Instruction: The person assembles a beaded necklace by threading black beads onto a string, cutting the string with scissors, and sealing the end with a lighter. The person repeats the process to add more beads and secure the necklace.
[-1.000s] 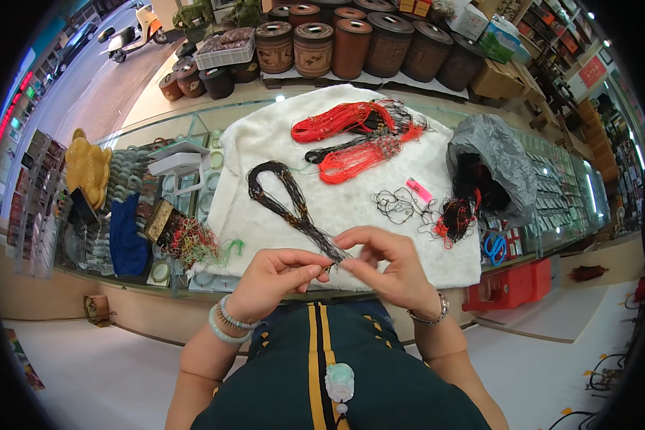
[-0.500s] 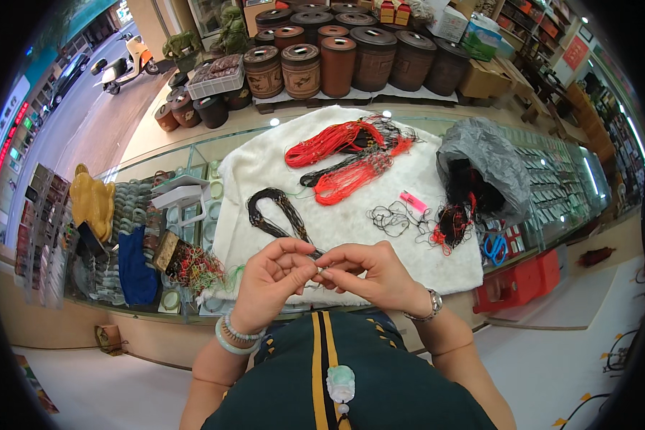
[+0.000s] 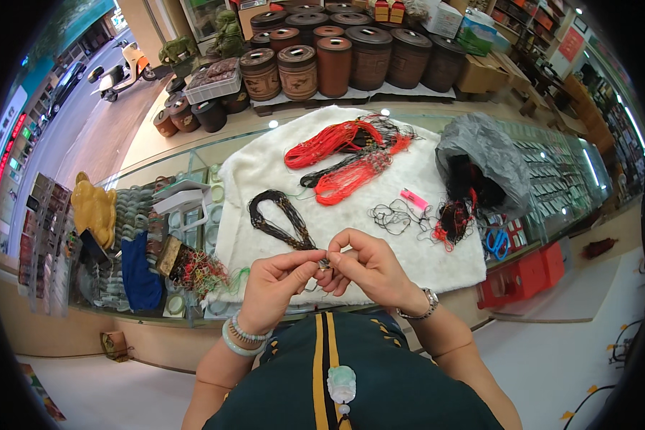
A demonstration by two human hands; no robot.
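My left hand [image 3: 279, 281] and my right hand [image 3: 369, 266] meet over the near edge of a white fluffy cloth [image 3: 387, 247]. Fingers of both are pinched together around the end of a bundle of black cords [image 3: 276, 215], whose loop lies on the cloth just beyond. Something small and shiny shows between the fingertips, too small to name. Farther back lie bundles of red cord [image 3: 337, 143] and orange-red cord [image 3: 351, 179]. A pink lighter [image 3: 414, 199] rests right of centre, beside loose black cord [image 3: 394, 216].
The cloth covers a glass display counter [image 3: 193, 159]. At right are a grey plastic bag [image 3: 480, 147], blue-handled scissors [image 3: 496, 244] and a red box [image 3: 527, 276]. To the left sit a blue pouch [image 3: 137, 269], multicoloured cords [image 3: 201, 269] and a yellow ornament [image 3: 93, 208]. Brown lidded jars [image 3: 333, 68] stand behind.
My right hand has rolled so its fingers curl below the pinch and its knuckles sit higher. The left fingers have come closer together. The black cord loop has spread slightly.
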